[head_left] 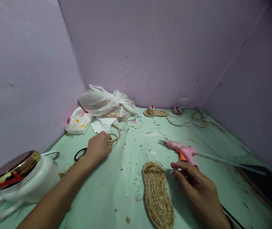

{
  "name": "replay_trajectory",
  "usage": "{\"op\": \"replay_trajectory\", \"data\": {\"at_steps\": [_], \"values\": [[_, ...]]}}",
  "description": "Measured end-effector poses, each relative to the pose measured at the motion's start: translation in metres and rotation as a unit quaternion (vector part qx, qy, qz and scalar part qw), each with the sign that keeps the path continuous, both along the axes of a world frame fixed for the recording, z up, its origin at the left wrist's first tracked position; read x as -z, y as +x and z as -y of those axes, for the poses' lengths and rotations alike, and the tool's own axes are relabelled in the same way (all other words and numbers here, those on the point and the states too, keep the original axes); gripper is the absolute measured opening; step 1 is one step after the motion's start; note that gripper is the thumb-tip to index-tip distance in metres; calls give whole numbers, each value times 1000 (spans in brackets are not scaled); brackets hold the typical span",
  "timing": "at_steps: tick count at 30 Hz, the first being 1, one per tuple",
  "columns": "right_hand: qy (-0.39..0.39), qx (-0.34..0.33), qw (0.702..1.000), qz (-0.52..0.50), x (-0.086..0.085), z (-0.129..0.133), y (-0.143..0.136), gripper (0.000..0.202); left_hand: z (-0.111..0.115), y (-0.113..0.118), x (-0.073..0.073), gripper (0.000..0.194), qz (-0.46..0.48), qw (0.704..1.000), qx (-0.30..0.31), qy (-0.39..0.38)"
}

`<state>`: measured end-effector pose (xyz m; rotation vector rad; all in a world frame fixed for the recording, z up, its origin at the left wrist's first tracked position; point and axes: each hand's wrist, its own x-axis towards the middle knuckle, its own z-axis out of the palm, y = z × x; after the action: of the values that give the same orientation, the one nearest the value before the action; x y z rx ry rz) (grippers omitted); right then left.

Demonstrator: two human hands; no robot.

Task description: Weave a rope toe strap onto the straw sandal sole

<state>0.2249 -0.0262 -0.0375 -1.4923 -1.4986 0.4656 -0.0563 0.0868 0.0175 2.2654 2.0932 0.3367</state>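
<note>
A woven straw sole (158,195) lies flat on the pale green table (116,190), near the front. My right hand (194,187) is just to the right of it, with fingers apart and nothing between them. Behind that hand rests a pink glue gun (180,148) with a clear glue stick in its back, its nozzle pointing left. My left hand (100,144) reaches to the left middle, its fingers closed at a ring-shaped loop (114,140) and a curved piece of straw cord (119,132). What its fingertips hold is hidden. A black scissor handle (79,154) shows beside the left wrist.
A white pot (40,181) with a gold-and-dark lid stands at the left. Behind are a tissue pack (80,122), a white plastic bag (102,101), a smaller decorated sole (158,113), beads (177,110) and loose cord (198,124). A dark object (264,187) lies right.
</note>
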Motion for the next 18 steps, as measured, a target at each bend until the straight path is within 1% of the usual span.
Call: {"op": "replay_trajectory", "data": {"at_steps": [2, 4, 5, 7, 8, 10, 11, 13, 15, 17, 18], "values": [[18, -1, 1000, -3, 1, 0, 2, 14, -2, 3, 7, 19, -7, 1000, 14, -8], [34, -1, 999, -9, 0, 1, 3, 13, -2, 6, 7, 20, -6, 1000, 30, -7], [39, -1, 999, -16, -2, 2, 3, 13, 0, 7, 4, 20, -5, 999, 41, -3], [46, 0, 998, -36, -8, 5, 3, 13, 6, 8, -8, 22, 26, 997, 67, 12], [47, 1, 998, -50, -11, 6, 2, 13, 10, 9, -16, 21, 60, 995, 80, 22], [46, 0, 995, -87, -20, 7, 2, 13, 19, 13, -30, 19, 177, 978, 99, 43], [43, -3, 993, -106, -24, 8, 1, 14, 24, 15, -36, 19, 247, 962, 100, 51], [33, -10, 989, -142, -31, 10, 0, 15, 29, 19, -44, 18, 381, 918, 90, 55], [23, -16, 985, -171, -37, 12, 0, 17, 30, 21, -47, 19, 501, 861, 62, 59], [11, -18, 980, -196, -40, 12, -1, 18, 25, 20, -48, 20, 577, 812, 30, 85], [5, -18, 978, -210, -41, 12, -1, 19, 22, 18, -48, 20, 596, 796, 17, 107]]}}
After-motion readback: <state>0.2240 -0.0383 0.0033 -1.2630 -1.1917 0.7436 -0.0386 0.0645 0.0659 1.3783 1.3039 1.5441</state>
